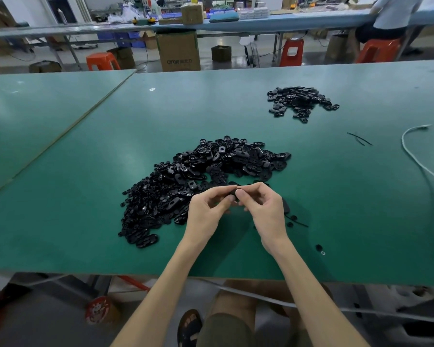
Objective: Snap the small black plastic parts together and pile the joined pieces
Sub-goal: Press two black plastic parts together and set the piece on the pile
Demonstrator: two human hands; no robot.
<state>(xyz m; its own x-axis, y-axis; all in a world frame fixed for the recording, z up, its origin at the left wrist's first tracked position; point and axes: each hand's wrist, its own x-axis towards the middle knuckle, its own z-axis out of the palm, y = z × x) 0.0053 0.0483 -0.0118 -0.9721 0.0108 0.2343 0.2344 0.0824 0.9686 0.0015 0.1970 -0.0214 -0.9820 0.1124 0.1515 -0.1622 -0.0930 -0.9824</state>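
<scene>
My left hand (208, 209) and my right hand (263, 206) meet above the green table (336, 196), thumbs and fingertips pinched together on a small black plastic part (233, 195) that is mostly hidden between them. Just beyond the hands spreads a large heap of loose black parts (198, 181), oval shells at the back and smaller round pieces at the left. A smaller pile of black pieces (301, 101) lies at the far right of the table.
A white cable (421, 166) snakes along the right side. Thin black strips (360, 139) lie near it. A few stray black bits (320, 248) sit by my right wrist. Orange stools, cardboard boxes and a seated person are beyond the table.
</scene>
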